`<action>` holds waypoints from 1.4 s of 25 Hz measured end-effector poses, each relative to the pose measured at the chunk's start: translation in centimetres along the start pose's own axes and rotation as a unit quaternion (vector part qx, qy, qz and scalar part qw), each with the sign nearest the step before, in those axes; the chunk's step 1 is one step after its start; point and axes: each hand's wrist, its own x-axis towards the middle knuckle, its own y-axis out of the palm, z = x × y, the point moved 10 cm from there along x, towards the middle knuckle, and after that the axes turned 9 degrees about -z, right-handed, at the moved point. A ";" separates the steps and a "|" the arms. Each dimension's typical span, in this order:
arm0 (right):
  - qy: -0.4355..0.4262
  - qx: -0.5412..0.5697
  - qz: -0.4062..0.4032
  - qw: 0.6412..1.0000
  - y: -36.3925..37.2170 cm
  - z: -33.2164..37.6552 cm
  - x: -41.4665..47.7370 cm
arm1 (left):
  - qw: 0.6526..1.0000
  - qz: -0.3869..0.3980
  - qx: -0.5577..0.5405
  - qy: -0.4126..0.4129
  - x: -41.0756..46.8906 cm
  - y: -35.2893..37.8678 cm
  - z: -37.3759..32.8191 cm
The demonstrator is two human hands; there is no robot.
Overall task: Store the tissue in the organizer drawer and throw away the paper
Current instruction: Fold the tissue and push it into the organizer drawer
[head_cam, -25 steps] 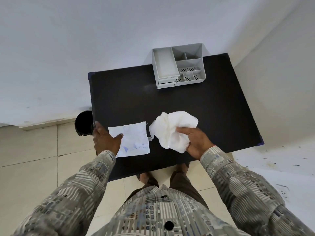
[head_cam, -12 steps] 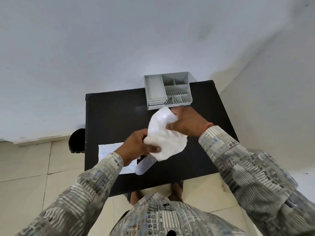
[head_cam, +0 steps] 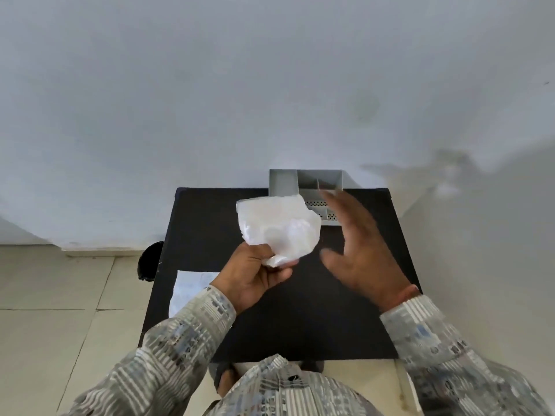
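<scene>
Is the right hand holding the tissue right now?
No, the right hand is open and apart from the tissue, which the left hand grips.

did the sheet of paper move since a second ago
No. The paper lies at the same near-left spot on the black table, beside the bin; only the camera shifted.

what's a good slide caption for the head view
Left hand holds a crumpled white tissue above the black table; the open right hand hovers before the grey plastic organizer.
</scene>
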 end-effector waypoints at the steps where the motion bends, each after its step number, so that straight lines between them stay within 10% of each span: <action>1: 0.044 0.026 0.096 0.994 1.7 -1.1 -1.2 | 1.000 0.000 0.008 0.015 -0.4 0.3 -0.2; 3: 0.106 0.135 0.171 0.970 3.7 -1.9 -3.0 | 0.998 0.019 0.035 0.051 -1.3 1.6 -0.2; 9: 0.253 0.389 0.046 0.884 2.8 -5.4 -1.8 | 0.998 0.041 -0.045 0.030 -3.2 5.1 2.5; 22: 0.166 0.353 0.131 0.911 -1.7 -6.3 3.0 | 0.991 0.017 0.116 0.067 -4.6 7.2 6.0; 26: 0.071 0.197 0.272 0.939 0.4 -4.1 2.5 | 0.994 0.005 0.080 0.070 -4.8 7.3 6.1; 30: -0.054 0.018 0.247 0.967 -0.2 -1.5 5.2 | 0.989 -0.022 0.125 0.081 -4.6 6.1 5.7; 35: -0.064 0.027 0.321 0.945 2.6 0.6 4.5 | 0.981 -0.015 0.164 0.104 -4.4 5.0 3.8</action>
